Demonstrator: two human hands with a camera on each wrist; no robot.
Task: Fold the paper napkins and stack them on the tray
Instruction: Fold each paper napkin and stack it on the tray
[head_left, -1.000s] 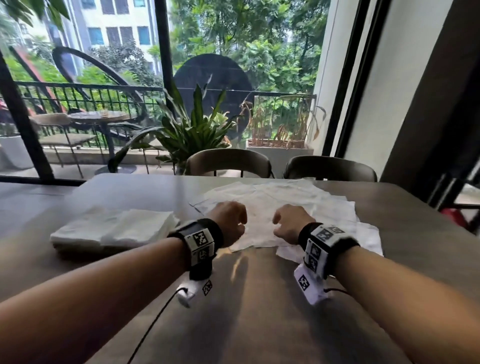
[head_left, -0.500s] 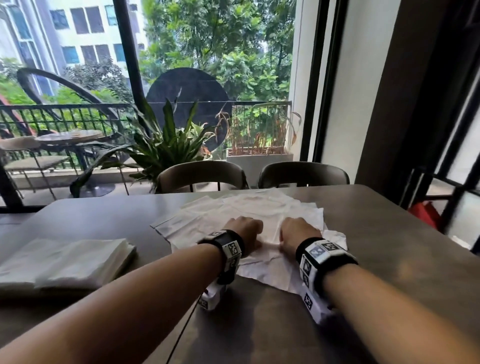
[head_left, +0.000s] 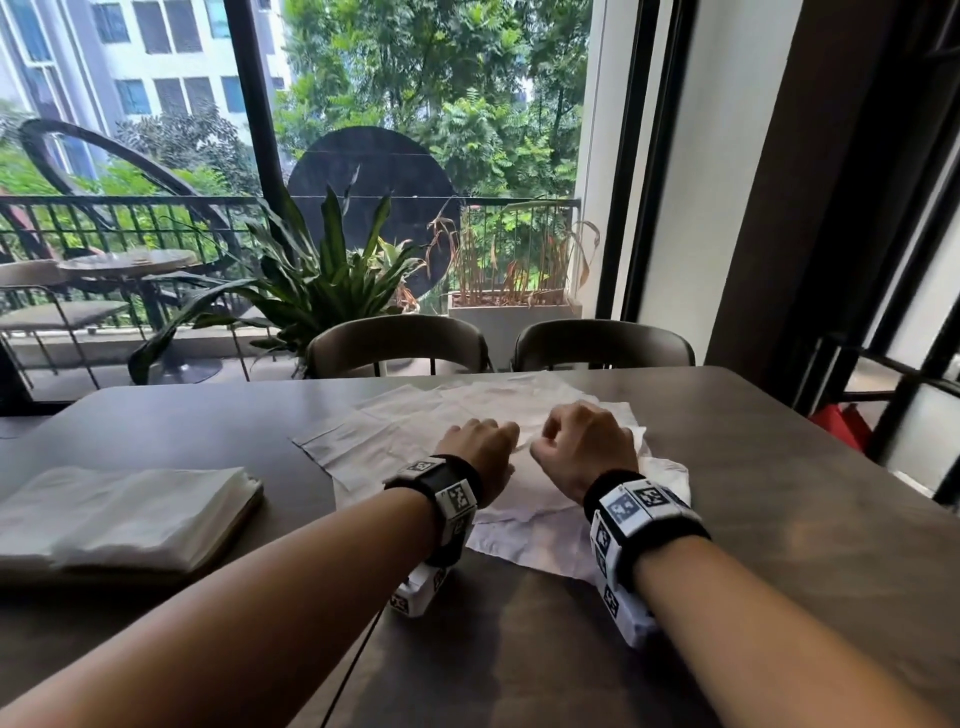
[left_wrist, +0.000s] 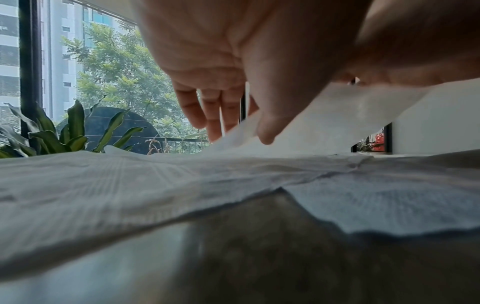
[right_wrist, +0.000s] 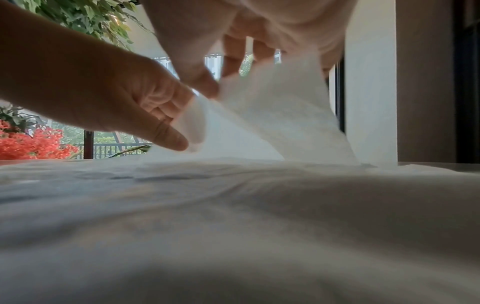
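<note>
Both hands, left (head_left: 480, 453) and right (head_left: 582, 447), pinch one napkin's (right_wrist: 280, 123) raised edge; bare table (head_left: 779, 493) lies right.

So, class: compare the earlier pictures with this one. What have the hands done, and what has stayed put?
Both hands moved forward from the near edge onto the loose napkins. The left hand and right hand now pinch the top napkin and lift it. The folded stack stayed put.

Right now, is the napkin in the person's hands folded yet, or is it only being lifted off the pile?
Only being lifted: both hands, left hand and right hand, pinch one edge of the napkin while its far edge lies on the pile.
</note>
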